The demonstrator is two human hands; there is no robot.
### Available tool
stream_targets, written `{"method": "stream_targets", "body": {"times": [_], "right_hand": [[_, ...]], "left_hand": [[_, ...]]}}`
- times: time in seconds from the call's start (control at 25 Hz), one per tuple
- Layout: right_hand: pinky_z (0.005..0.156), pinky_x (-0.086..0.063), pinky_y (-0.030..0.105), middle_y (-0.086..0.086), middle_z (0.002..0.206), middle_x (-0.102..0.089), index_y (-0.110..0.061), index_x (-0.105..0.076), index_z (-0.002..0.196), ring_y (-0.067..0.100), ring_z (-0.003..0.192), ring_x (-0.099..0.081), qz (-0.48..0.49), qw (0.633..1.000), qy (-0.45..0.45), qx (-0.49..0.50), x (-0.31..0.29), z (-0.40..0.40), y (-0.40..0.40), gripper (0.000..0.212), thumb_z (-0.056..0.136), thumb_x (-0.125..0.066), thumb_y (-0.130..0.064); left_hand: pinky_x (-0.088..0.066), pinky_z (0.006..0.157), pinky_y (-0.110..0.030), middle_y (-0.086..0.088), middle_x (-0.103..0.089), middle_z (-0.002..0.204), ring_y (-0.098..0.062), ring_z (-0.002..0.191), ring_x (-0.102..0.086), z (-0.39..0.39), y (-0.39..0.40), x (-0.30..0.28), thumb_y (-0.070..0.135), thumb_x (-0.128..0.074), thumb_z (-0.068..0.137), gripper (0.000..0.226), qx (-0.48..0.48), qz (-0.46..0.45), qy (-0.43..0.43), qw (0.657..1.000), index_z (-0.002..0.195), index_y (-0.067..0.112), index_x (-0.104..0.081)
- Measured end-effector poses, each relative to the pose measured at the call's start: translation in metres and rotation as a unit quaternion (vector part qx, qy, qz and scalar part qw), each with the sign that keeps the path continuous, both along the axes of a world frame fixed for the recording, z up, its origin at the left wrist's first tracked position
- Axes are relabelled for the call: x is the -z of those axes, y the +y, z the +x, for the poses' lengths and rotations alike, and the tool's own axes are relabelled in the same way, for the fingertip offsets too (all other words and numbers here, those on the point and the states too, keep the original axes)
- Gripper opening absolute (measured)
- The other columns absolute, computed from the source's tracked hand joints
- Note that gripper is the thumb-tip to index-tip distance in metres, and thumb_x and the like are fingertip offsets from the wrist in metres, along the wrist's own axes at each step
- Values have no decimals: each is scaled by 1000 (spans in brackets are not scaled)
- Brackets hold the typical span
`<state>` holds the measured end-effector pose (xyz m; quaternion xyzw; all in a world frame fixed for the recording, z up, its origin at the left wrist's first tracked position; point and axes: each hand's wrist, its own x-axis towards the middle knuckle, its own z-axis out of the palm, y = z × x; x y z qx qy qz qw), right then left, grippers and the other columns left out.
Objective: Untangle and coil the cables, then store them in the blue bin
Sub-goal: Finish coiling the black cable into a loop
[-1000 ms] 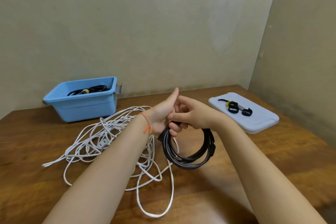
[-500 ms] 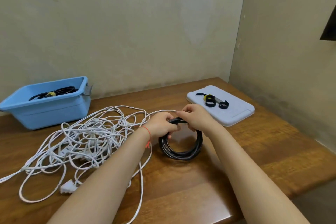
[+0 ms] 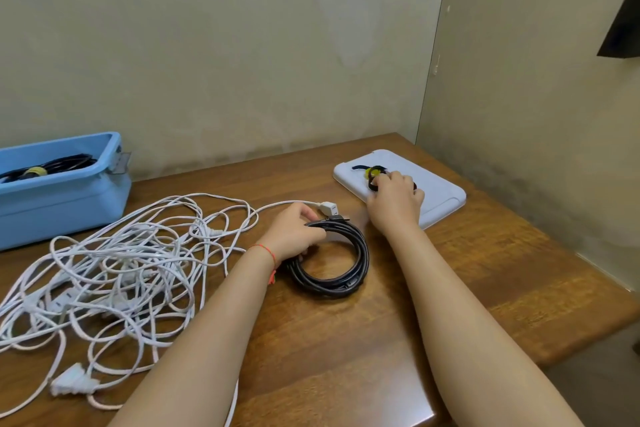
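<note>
right hand (image 3: pixel 394 199) left coil — now on velcro ties (image 3: pixel 375 172), grip unclear | left hand (image 3: pixel 294 230) grips black cable (image 3: pixel 332 253) — neatly coiled

The bin (image 3: pixel 65 198) was light blue and held a black cable (image 3: pixel 59 163) banded in yellow, while the tangled cable (image 3: pixel 114 267) was white and the coiled cable (image 3: pixel 332 253) glossy black. The tray (image 3: pixel 436 198) was pale lavender-white, carrying black and yellow ties (image 3: pixel 372 172). The table (image 3: pixel 485 270) was streaked brown wood, and a red-orange thread (image 3: pixel 268 253) circled one wrist.

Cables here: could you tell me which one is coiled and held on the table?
The black cable, a neat ring gripped by the left hand. The white cable lies tangled; another black one sits in the blue bin.
</note>
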<state>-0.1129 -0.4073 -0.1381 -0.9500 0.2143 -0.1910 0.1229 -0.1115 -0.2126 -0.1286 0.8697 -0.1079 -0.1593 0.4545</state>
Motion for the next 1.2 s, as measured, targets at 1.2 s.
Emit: {"method": "stream_targets", "body": {"times": [1.2], "right_hand": [[91, -35, 41, 10, 116, -54, -19, -57, 123, 29, 111, -45, 5, 1000, 20, 12, -16, 19, -10, 27, 97, -50, -11]], "left_hand": [[-50, 52, -25, -7, -69, 76, -14, 58, -58, 9, 19, 3, 17, -71, 89, 26, 31, -178, 120, 976, 111, 9, -60]]}}
